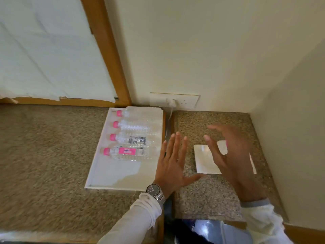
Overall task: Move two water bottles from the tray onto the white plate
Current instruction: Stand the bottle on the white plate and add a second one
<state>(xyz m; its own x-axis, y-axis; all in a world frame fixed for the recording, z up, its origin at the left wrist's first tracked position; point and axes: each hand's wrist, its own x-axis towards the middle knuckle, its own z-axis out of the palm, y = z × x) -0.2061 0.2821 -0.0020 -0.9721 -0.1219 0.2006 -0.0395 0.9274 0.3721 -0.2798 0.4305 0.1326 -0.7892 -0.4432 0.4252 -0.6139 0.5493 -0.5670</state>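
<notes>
4 water bottles (127, 152) lying flat in white tray (112, 180), long axes left-right, caps left, just left of splayed, empty left hand (173, 166); right hand (226, 154) spread, holding nothing, above white plate (204, 164).

A lodging-like room: granite counter (211, 191), wall socket (175, 101), tray (123, 176) of bottled water (126, 152).

four bottles (130, 140) in tray (112, 180) | plate (204, 161) right of tray

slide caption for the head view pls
Both open hands, left and right, hover between four-bottle tray and white plate.
</notes>
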